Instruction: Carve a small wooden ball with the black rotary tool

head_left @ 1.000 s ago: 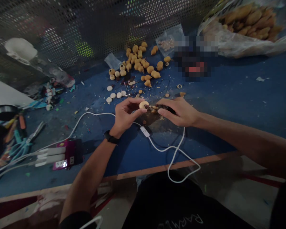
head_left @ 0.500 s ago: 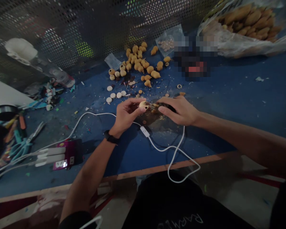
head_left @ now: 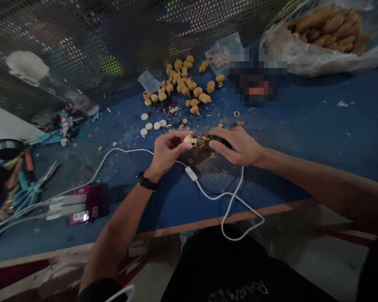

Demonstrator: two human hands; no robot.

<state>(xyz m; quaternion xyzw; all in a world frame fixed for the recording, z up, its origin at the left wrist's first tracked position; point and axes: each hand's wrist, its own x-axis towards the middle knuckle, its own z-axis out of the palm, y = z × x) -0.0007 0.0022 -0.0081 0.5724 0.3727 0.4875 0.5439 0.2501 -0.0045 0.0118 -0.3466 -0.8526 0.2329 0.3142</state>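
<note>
From here I see the left hand [head_left: 165, 150] pinching a small gourd [head_left: 189, 140] between thumb and fingertips, just above the tabletop [head_left: 290, 130], while the right hand [head_left: 242, 147] is closed around a dark rotary tool [head_left: 227, 143]. The 2 hands sit near each other, the tool's thin end pointing at the gourd; whether it touches, I can't tell. The held gourd already has a dark opening on its near side, so I'd judge it partly worked. Beyond it, at least 2 opened gourds [head_left: 147, 95] stand at the edge of a pile of gourds [head_left: 175, 78], most showing no cut. Shavings [head_left: 182, 127] and 5 pale discs [head_left: 149, 126] lie nearby. Much appears left: the plastic bag [head_left: 290, 58] holds plenty more gourds.
</note>
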